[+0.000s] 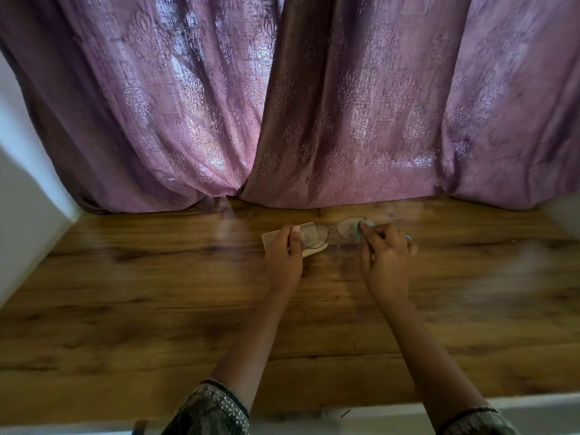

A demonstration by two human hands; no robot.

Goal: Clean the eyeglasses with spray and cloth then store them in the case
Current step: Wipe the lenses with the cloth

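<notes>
The thin-framed eyeglasses [332, 234] are held between both hands above the wooden table [157, 309]. My left hand [284, 255] grips the left lens side. My right hand [387, 257] pinches a pale blue-green cloth [361, 229] against the right lens. Under the left hand and the glasses lies a flat cream-coloured eyeglass case [276, 238], partly hidden by the hand. No spray bottle is visible.
Purple patterned curtains [314, 105] hang down to the table's far edge. A white wall [25, 196] borders the left side. A white ledge [533, 406] runs along the near edge of the table. The image is blurred at the right.
</notes>
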